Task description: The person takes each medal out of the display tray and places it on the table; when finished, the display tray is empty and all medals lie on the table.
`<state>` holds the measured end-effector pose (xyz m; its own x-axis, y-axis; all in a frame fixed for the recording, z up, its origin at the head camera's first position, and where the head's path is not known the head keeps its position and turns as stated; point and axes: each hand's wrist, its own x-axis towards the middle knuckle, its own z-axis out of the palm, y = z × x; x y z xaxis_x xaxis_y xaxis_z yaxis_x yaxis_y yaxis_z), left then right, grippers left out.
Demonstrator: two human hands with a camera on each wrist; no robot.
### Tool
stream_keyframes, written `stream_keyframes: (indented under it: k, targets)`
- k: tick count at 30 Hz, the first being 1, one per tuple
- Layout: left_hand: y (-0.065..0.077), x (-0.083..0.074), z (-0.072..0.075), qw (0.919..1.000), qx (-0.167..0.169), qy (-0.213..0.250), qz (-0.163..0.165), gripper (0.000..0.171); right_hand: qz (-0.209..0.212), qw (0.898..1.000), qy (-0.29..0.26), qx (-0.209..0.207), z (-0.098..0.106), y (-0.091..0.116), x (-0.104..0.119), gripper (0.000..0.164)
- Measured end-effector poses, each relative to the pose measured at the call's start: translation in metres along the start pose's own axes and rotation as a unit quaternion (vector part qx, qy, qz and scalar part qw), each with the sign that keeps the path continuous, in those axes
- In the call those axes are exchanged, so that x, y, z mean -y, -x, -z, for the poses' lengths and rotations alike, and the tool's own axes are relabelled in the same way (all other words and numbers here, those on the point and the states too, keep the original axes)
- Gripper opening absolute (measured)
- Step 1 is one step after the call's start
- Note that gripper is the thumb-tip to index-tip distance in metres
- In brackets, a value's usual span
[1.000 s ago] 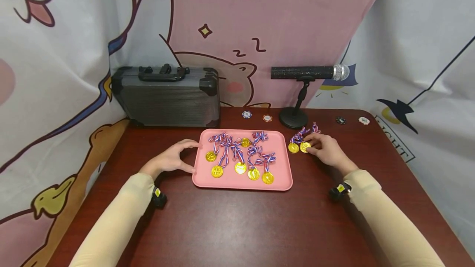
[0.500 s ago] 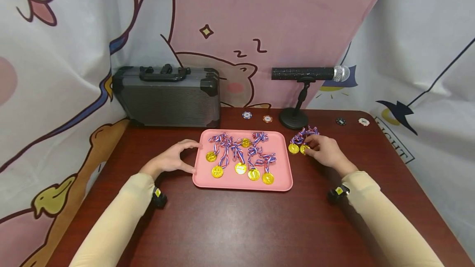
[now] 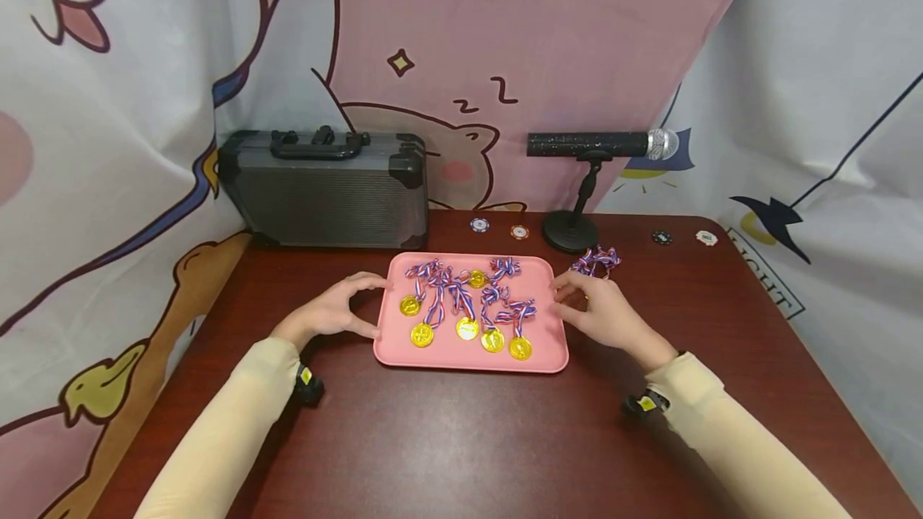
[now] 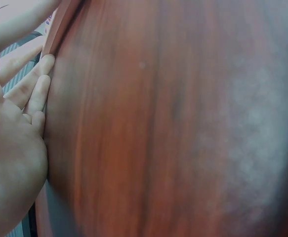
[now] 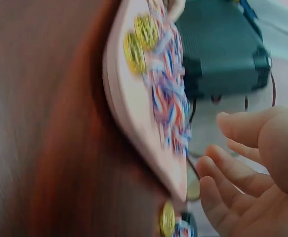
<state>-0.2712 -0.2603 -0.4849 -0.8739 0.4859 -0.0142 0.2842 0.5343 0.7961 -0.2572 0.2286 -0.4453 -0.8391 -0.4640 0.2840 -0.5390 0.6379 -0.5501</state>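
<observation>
A pink tray [image 3: 400, 355] lies on the table, carrying several gold medals [image 3: 422, 335] with red, white and blue ribbons. At its left edge is my left hand [image 3: 328, 307], thumb and fingers spread and fingertips right at the rim. My right hand [image 3: 606, 315] is at the opposite edge, fingers extended toward the rim and holding nothing. Beyond it, more striped ribbons [image 3: 597, 260] lie on the table; their medals are mostly hidden behind that hand in the head view. One gold medal [image 5: 167, 218] of theirs shows in the right wrist view, just off the tray corner.
A grey hard case [image 3: 324, 207] stands at the back left. Behind the tray, a black microphone [image 3: 587, 144] rests on a short stand [image 3: 570, 232]. Poker chips, including a blue one [image 3: 479, 224] and a black one [image 3: 662, 238], lie along the back edge. Printed cloth surrounds the table.
My right hand has let go of the medal at the right and moved left to the tray's right edge. The left hand and the tray have stayed in place.
</observation>
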Motion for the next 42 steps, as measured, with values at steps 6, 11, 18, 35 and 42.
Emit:
stream_keyframes:
  k: [6, 11, 18, 35, 42]
  targets:
    - [0.0, -0.001, 0.0, 0.9998, 0.0, -0.001, 0.019, 0.089, 0.015, 0.997, -0.035, 0.067, -0.018, 0.004, 0.022, 0.028]
    - [0.0, 0.0, 0.0, 0.9999, 0.001, -0.001, 0.014, 0.088, 0.032, 0.994, -0.045, 0.091, -0.033, 0.007, 0.026, 0.028]
    - [0.0, 0.0, -0.001, 0.9999, 0.005, 0.002, 0.015, 0.089, 0.022, 0.994, -0.01, 0.107, -0.045, 0.008, 0.032, 0.041]
    - [0.0, 0.003, -0.001, 0.9999, 0.004, 0.004, 0.013, 0.088, 0.004, 0.992, -0.031, 0.12, -0.05, 0.008, 0.035, 0.049]
    - [-0.001, 0.001, -0.001, 0.9998, 0.004, 0.004, 0.018, 0.089, -0.026, 0.991, -0.07, 0.112, -0.037, 0.01, 0.029, 0.051]
